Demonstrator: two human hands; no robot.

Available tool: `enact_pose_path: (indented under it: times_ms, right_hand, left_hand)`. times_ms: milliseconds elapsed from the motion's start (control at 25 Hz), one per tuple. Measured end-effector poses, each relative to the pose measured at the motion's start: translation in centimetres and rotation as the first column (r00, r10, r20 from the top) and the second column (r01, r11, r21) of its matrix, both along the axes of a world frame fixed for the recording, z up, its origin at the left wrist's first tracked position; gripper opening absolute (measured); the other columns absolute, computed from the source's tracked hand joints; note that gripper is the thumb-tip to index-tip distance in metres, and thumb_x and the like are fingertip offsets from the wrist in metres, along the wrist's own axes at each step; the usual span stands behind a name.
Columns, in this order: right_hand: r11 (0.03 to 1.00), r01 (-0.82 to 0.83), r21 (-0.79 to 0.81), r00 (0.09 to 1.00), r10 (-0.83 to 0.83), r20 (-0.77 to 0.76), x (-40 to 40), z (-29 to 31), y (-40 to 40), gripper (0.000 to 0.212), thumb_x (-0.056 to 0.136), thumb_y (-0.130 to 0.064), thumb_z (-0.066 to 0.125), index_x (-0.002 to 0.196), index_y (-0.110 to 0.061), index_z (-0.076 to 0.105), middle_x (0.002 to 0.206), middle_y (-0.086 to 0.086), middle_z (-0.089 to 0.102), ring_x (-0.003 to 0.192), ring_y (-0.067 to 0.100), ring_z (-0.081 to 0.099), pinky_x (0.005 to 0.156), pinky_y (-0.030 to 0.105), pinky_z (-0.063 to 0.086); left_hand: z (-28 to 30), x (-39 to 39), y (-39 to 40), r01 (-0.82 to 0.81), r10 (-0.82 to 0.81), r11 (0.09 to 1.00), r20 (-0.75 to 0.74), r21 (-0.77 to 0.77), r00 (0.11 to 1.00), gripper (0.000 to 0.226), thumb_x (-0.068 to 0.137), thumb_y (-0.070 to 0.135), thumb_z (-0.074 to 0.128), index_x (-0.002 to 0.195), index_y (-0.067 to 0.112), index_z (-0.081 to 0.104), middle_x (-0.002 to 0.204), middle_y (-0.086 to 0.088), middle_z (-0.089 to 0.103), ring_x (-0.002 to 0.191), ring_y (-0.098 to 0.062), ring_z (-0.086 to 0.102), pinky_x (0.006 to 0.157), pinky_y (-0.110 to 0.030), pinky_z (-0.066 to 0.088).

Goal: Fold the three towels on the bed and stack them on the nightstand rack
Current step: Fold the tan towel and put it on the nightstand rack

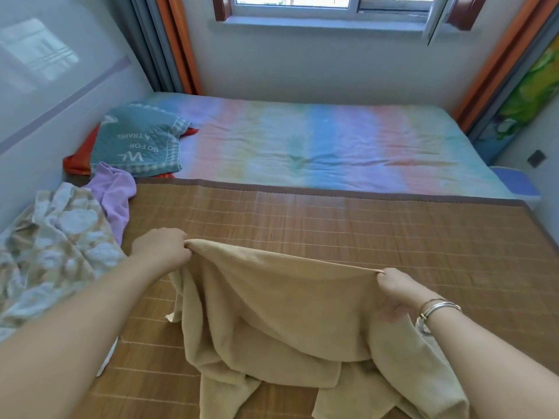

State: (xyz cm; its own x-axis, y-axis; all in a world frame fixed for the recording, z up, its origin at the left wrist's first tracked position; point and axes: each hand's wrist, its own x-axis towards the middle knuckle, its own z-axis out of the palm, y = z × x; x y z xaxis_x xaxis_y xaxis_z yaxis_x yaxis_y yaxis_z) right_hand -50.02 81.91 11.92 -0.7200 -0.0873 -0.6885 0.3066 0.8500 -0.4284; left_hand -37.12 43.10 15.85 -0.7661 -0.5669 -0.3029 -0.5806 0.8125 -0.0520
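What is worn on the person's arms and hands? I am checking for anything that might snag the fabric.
Both forearms are bare, with no sleeves or gloves in view. The right hand has thin silver-coloured bangles at the wrist. The left hand and its wrist carry nothing visible.

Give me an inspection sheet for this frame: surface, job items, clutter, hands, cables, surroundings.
Surface: woven bamboo mat over a striped pastel sheet.
Job's things: tan towel held up by its top edge, lower part bunched on the mat; purple towel crumpled at left.
Clutter: floral cloth heaped at left; green pillow beyond it.
Hands: left hand and right hand each pinch a top corner.
Cables: nothing seen.
Surroundings: window, curtains, wall.
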Motion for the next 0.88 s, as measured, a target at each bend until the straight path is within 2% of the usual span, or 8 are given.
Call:
enact_pose_path:
  times_ms: [80, 160, 240, 360, 480, 600, 720, 880]
  right_hand:
    - [0.976, 0.121, -0.178, 0.991, -0.109, 0.076, -1.4, -0.3, -1.7, 0.043, 0.095, -0.013, 0.022, 0.11, -0.009, 0.062, 0.083, 0.017, 0.063, 0.065, 0.032, 0.062, 0.072, 0.048, 0.058]
    - [0.904, 0.222, -0.367, 0.974, -0.218, 0.052, -4.0, 0.3, -4.1, 0.043, 0.094, -0.013, 0.026, 0.111, -0.017, 0.065, 0.094, 0.014, 0.065, 0.08, 0.031, 0.062, 0.082, 0.046, 0.054]
    - [0.816, 0.235, -0.527, 0.941, -0.327, -0.088, -8.1, 1.9, -6.1, 0.04, 0.092, -0.024, 0.037, 0.127, -0.024, 0.057, 0.13, 0.011, 0.058, 0.117, 0.03, 0.055, 0.102, 0.048, 0.044]
    - [0.705, 0.183, -0.686, 0.832, -0.482, -0.274, -14.9, 6.8, -7.7, 0.05, 0.077, -0.052, 0.044, 0.126, -0.05, 0.052, 0.129, -0.008, 0.059, 0.119, 0.019, 0.054, 0.108, 0.041, 0.039]
    - [0.713, 0.023, -0.701, 0.682, -0.523, -0.51, -17.6, 14.8, -8.2, 0.045, 0.091, -0.034, 0.038, 0.134, -0.04, 0.051, 0.114, -0.014, 0.058, 0.113, 0.01, 0.051, 0.109, 0.031, 0.035]
    - [0.661, -0.177, -0.729, 0.566, -0.538, -0.625, -17.9, 20.7, -8.0, 0.048, 0.089, -0.02, 0.038, 0.133, -0.029, 0.055, 0.129, -0.005, 0.054, 0.126, 0.012, 0.047, 0.115, 0.03, 0.029]
    - [0.716, -0.21, -0.666, 0.497, -0.509, -0.703, -16.8, 21.9, -7.6, 0.051, 0.091, 0.002, 0.035, 0.134, -0.017, 0.055, 0.107, 0.013, 0.052, 0.109, 0.031, 0.051, 0.103, 0.014, 0.03]
    - [0.816, -0.236, -0.528, 0.542, -0.341, -0.768, -13.3, 18.0, -6.0, 0.057, 0.087, -0.01, 0.032, 0.136, -0.031, 0.051, 0.108, 0.005, 0.035, 0.11, 0.021, 0.035, 0.111, 0.03, 0.025]
  left_hand:
    - [-0.3, -1.9, 0.1, -0.25, 0.247, 0.942, 0.042, 0.226, 0.968, 0.023, 0.092, 0.019, 0.038, 0.091, 0.009, 0.059, 0.08, -0.008, 0.059, 0.065, -0.021, 0.061, 0.053, -0.029, 0.046]
    - [0.1, -4.6, 0.6, -0.419, 0.566, 0.565, 0.036, 0.711, 0.824, 0.02, 0.098, 0.007, 0.037, 0.093, -0.004, 0.053, 0.077, -0.017, 0.057, 0.049, -0.022, 0.064, 0.043, -0.03, 0.052]
    - [1.9, -8.0, 0.6, -0.213, 0.655, 0.339, -0.068, 0.916, 0.752, 0.031, 0.098, 0.002, 0.03, 0.103, -0.007, 0.058, 0.091, -0.025, 0.065, 0.067, -0.026, 0.071, 0.058, -0.035, 0.06]
    - [7.3, -12.4, -0.2, 0.151, 0.656, 0.443, -0.434, 0.884, 0.617, 0.04, 0.097, 0.001, 0.026, 0.113, 0.009, 0.062, 0.111, -0.016, 0.067, 0.095, -0.025, 0.066, 0.082, -0.039, 0.056]
    - [12.9, -14.9, -2.3, 0.236, 0.511, 0.736, -0.749, 0.635, 0.421, 0.035, 0.094, 0.009, 0.04, 0.112, 0.029, 0.063, 0.114, -0.002, 0.063, 0.107, -0.02, 0.06, 0.094, -0.038, 0.05]
    - [17.5, -14.8, -3.6, 0.295, 0.338, 0.854, -0.888, 0.429, 0.312, 0.036, 0.092, 0.007, 0.046, 0.118, 0.023, 0.064, 0.113, 0.001, 0.062, 0.109, -0.019, 0.056, 0.097, -0.039, 0.045]
    - [18.6, -13.0, -3.7, 0.293, 0.292, 0.875, -0.904, 0.385, 0.314, 0.032, 0.093, 0.006, 0.048, 0.117, 0.019, 0.066, 0.116, -0.003, 0.065, 0.11, -0.023, 0.057, 0.095, -0.038, 0.045]
    - [14.4, -9.1, -4.6, 0.215, 0.217, 0.912, -0.855, 0.35, 0.47, 0.031, 0.091, 0.003, 0.052, 0.115, 0.015, 0.068, 0.115, -0.008, 0.068, 0.11, -0.026, 0.059, 0.086, -0.031, 0.041]
